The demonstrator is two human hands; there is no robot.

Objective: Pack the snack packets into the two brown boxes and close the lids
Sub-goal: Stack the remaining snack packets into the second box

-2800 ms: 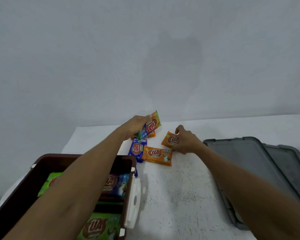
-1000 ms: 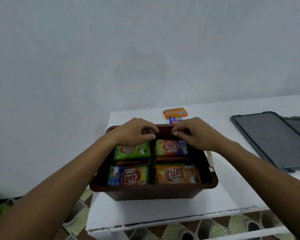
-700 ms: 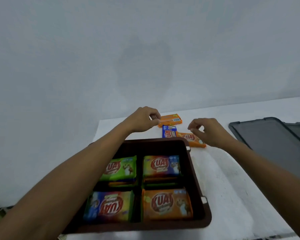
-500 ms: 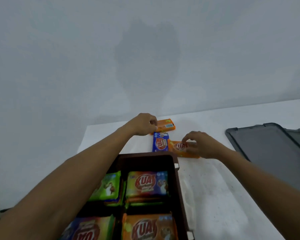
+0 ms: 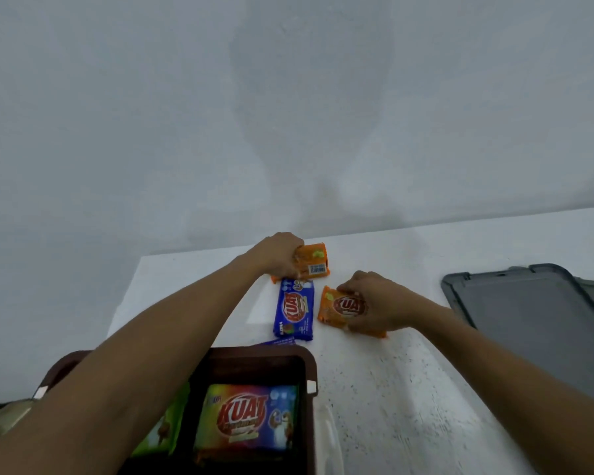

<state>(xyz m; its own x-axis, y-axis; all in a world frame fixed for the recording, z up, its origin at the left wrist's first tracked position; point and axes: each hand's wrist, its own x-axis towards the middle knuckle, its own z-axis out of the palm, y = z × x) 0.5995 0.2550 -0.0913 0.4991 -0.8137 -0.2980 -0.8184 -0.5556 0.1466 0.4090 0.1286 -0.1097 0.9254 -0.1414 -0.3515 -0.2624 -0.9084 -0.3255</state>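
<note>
Two orange packets (image 5: 314,260) (image 5: 340,305) gripped — left hand (image 5: 276,255), right hand (image 5: 379,303); one blue packet (image 5: 294,310) loose.

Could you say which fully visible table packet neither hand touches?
The blue packet; the left hand grips the far orange packet, the right hand the near orange packet.

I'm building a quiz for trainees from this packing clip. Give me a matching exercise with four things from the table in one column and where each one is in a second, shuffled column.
Things
1. blue packet
2. orange packet showing a barcode
3. orange packet showing a red logo
4. grey lid

Places
A. gripped by the left hand
B. flat at the right of the table
C. gripped by the right hand
D. just beyond the brown box, no hand on it

Pairs: 1-D; 2-A; 3-C; 4-B
</note>
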